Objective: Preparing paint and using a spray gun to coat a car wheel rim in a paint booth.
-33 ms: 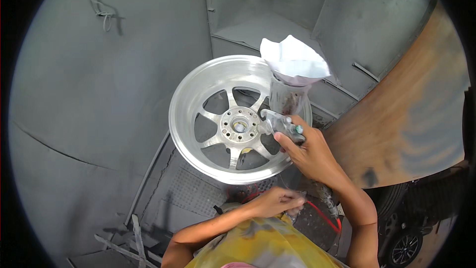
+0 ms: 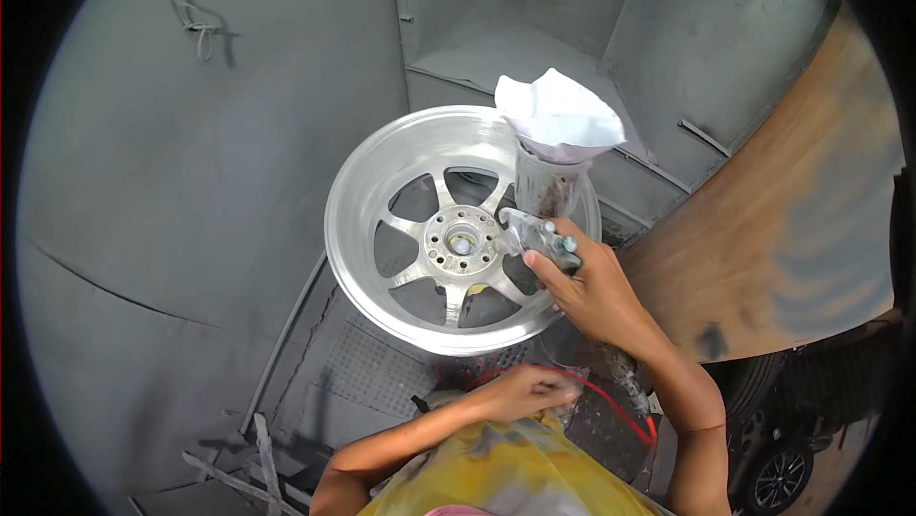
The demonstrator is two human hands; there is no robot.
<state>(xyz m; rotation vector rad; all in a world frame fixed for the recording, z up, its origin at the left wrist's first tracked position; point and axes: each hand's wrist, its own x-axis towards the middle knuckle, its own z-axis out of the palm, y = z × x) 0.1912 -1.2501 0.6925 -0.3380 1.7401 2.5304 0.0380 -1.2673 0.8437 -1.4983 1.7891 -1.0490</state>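
Observation:
My right hand (image 2: 596, 292) is closed round the grip of a spray gun (image 2: 539, 237). The gun's front end reaches over the wheel near its hub. On the gun stands a stained, see-through cup (image 2: 551, 184), topped by a white paper cone (image 2: 563, 115) with a wavy rim. Under it lies a silver alloy wheel rim (image 2: 448, 330) with several spokes and no tyre. My left hand (image 2: 525, 392) is low by my apron, its fingers curled beside a red air hose (image 2: 611, 400). Something clear and crumpled shows by its fingertips, too blurred to name.
Grey dust-coated sheets (image 2: 239, 134) stand on the left and behind. A curved brown panel with grey overspray (image 2: 782, 211) rises at the right, a car wheel (image 2: 782, 478) below it. Grey slats (image 2: 267, 459) lie at lower left, and a textured mat (image 2: 372, 363) lies under the rim.
The spray gun, cup and paper cone have shifted slightly left in my right hand. The red hose now bows higher near my left hand. The rim stays nearly in place.

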